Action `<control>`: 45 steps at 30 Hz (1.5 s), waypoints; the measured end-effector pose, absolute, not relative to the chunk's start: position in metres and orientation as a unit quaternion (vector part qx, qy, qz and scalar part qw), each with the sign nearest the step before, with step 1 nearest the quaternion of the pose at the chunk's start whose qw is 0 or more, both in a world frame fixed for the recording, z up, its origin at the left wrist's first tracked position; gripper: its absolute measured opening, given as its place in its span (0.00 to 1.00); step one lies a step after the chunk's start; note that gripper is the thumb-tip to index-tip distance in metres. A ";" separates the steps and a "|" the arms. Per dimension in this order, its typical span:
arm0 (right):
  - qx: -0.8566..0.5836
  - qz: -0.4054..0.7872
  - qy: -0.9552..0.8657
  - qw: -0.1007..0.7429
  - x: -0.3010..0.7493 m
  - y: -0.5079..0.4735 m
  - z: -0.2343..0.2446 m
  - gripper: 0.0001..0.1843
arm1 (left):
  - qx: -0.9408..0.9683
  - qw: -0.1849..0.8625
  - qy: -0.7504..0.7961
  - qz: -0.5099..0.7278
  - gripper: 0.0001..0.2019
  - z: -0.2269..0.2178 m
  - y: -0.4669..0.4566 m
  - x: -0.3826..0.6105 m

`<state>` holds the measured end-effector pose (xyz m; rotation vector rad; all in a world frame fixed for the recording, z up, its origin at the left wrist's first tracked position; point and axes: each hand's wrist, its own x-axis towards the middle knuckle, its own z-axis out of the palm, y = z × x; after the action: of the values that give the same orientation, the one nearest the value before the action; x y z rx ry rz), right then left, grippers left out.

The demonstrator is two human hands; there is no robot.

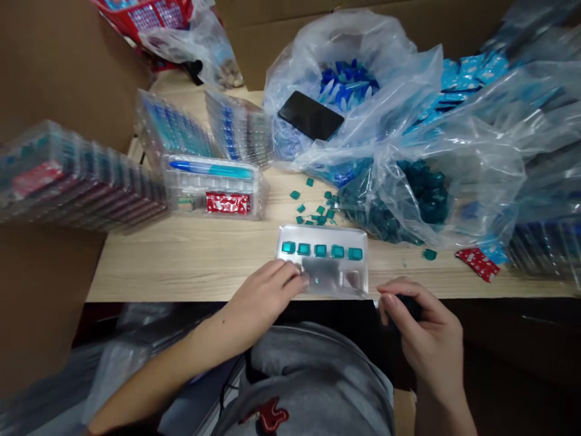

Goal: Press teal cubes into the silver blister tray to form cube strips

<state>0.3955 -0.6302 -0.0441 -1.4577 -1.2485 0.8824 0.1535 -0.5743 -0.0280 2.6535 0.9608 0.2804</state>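
pale wood [145,266] bears a silvery, teal-studded tray [324,266]; unclear if left fingers [293,286] or right fingers [400,315] pinch.

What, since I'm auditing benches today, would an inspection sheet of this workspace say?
Surface: light wood-grain table, partly covered.
Job's things: shiny tray holding five teal squares in a row.
Clutter: loose teal pieces behind the tray; black phone on a clear bag; loose red packet at right; clear packs at left.
Hands: left hand over the tray's near-left part; right hand off its right side, curled, contents unclear.
Cables: thin dark cord-like line beside the lap, not identifiable.
Surroundings: brown panels at left and back.
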 end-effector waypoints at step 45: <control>-0.438 0.352 -0.706 0.432 0.366 -0.631 -0.040 0.15 | 0.933 0.075 0.310 0.165 0.05 0.002 -0.600 0.143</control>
<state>0.3663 -0.6306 -0.0399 -1.0906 -1.7599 0.8763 0.1425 -0.6003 0.0020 2.8009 0.9291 0.4959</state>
